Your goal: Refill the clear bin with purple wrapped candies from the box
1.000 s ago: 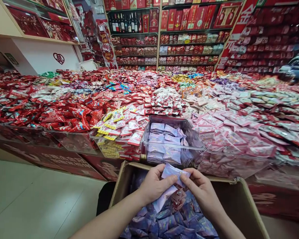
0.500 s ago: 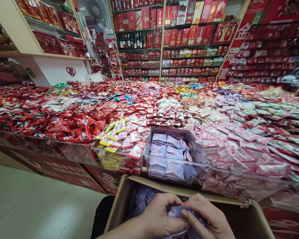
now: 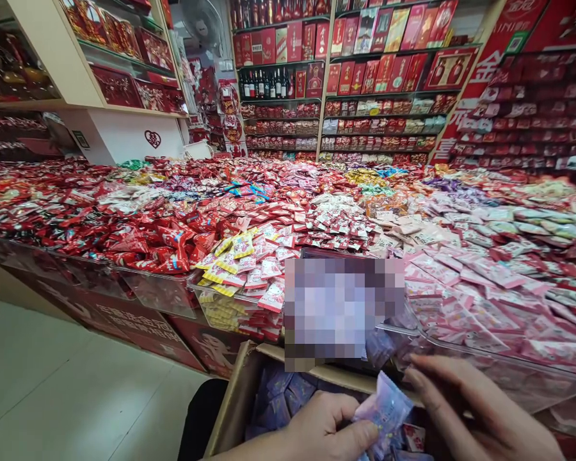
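Note:
My left hand pinches a small purple sachet between thumb and fingers, over an open cardboard box. Inside the box lie more purple sachets and a reddish-white one. To the right of the held sachet, my right hand is open, its fingers a little bent and apart, with nothing visible in them. Beyond the box stands a clear plastic bin; a pixelated patch hides most of it and its contents.
Pink sachets fill the bin to the right. Yellow-and-white packets and red packets are heaped to the left. Shelves of boxes and bottles rise behind. Tiled floor lies at lower left.
My hands, together around purple sachets before, have separated. The right hand has moved right, while the left holds a sachet up. The view has shifted slightly, and a pixelated patch covers the bin.

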`<state>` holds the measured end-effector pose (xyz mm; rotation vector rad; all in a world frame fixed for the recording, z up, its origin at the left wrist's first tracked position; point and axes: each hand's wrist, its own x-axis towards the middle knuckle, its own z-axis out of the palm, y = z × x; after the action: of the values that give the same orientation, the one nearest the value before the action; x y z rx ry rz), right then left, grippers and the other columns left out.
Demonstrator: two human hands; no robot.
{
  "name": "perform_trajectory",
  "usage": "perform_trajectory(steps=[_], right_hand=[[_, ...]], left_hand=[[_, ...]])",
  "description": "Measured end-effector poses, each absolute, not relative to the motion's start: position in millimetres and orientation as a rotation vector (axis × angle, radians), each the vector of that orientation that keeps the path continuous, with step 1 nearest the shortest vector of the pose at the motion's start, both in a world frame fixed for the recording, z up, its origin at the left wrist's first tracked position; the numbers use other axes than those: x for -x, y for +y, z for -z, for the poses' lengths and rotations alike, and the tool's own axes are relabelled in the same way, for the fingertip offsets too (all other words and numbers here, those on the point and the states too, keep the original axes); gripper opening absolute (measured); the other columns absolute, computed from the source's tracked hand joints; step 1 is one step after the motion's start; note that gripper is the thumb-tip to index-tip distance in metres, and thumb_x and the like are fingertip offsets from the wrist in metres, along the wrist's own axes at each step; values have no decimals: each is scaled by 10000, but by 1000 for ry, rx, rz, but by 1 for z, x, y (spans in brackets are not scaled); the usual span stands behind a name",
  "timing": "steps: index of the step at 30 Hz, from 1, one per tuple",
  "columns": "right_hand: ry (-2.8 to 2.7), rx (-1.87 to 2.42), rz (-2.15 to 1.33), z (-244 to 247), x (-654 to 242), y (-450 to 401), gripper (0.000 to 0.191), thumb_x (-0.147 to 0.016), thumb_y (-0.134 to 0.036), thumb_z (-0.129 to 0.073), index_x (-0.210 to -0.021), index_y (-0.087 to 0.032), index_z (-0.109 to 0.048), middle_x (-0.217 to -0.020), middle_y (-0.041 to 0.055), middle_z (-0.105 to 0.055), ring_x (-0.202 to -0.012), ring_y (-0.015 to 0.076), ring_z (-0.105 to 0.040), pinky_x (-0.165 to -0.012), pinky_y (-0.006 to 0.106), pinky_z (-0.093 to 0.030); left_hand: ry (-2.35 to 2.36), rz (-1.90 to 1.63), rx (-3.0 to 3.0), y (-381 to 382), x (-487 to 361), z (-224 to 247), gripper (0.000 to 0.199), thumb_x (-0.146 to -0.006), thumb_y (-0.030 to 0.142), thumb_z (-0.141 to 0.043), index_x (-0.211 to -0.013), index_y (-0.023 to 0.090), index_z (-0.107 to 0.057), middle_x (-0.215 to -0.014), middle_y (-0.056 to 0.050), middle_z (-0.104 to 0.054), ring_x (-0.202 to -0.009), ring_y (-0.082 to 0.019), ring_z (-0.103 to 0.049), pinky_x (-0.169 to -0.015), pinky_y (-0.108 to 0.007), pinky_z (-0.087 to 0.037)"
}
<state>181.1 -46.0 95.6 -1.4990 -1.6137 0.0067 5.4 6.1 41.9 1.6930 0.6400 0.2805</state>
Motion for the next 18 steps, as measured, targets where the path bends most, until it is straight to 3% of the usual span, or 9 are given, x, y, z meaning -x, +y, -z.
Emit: perform_trajectory(steps=[6,11,18], right_hand=[[-2244,1554,-3,-148,-156,60,194,-796,-204,-441,-823,-182,-632,-815,50,-651,-757,163,-589,-683,241,-429],[-2652,1839,-78,-122,-138,143,188,-700,-233,-557,-833,-157,-665,-836,100,-665,-791,224,-601,-639,259,-421],[-2764,1996,-215,-97,-131,164,312,-677,-380,-565,-843,-134,-662,-875,123,-654,-799,225,-600,-595,257,-417]], left_hand=[[704,-286,-1778,6,-5,-40,534,-777,567,-364,-734,94,-607,-619,3,-502,-564,-87,-408,-503,-173,-305],[708,-342,-1817,7,-3,-34,443,-797,469,-383,-691,93,-592,-583,17,-454,-549,-77,-376,-475,-165,-271],[677,-366,-1950,9,0,-24,388,-781,421,-406,-587,109,-532,-494,44,-296,-484,-58,-312,-419,-174,-196]])
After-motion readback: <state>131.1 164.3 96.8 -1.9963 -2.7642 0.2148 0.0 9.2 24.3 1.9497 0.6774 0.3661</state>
